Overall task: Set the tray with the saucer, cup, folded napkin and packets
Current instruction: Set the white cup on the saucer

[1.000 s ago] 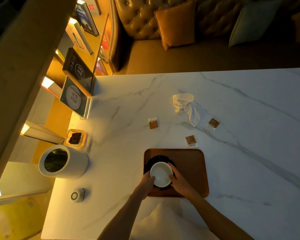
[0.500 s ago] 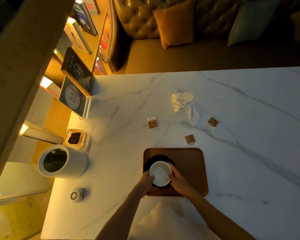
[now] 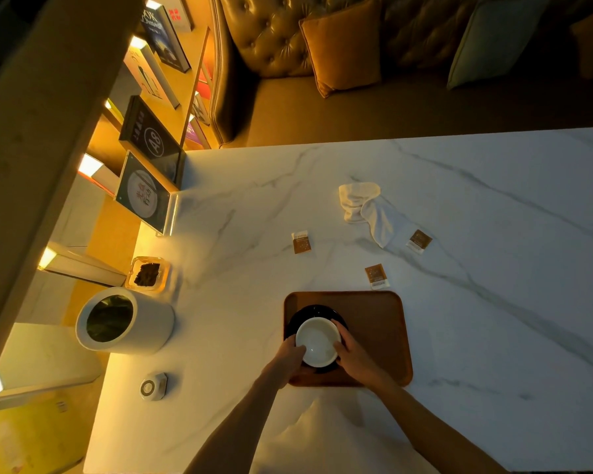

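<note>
Cup (image 3: 317, 342) on saucer (image 3: 308, 311), by tray (image 3: 374, 323) left edge; left hand (image 3: 288, 357), right hand (image 3: 353, 357) grip its sides.

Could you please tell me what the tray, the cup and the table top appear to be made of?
The tray is matte brown, likely wood or plastic; no clear grain shows. The cup looks like white glazed ceramic, given its smooth, faintly glossy inside. The table top is white with grey veins: polished marble or a lookalike.
</note>
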Motion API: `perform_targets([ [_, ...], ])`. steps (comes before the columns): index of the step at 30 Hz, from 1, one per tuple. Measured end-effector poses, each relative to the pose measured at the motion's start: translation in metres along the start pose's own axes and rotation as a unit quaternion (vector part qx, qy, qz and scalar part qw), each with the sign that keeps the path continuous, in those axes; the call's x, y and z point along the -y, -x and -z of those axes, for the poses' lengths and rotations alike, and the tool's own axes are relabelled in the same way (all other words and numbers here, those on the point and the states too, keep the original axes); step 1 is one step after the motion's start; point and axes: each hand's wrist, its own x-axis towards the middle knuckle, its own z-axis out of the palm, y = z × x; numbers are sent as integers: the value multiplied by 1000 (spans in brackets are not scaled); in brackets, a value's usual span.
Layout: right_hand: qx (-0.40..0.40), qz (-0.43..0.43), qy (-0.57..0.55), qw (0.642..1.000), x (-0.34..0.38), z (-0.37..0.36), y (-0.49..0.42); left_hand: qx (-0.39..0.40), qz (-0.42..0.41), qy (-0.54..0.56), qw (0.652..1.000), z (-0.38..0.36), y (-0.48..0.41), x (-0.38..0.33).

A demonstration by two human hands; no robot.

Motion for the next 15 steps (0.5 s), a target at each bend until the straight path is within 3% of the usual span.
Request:
perform_targets([
  [6,3,-15,-16,1000,0,1,-4,-15,-2,-2,1000,2,4,-2],
  [11,-19,-104,-78,991,4,4,-5,-16,-12,-8,1000,13,9,1],
  [15,-61,-56,-12,997,-3,11,7,-80,-58,-118,988,16,17,3],
])
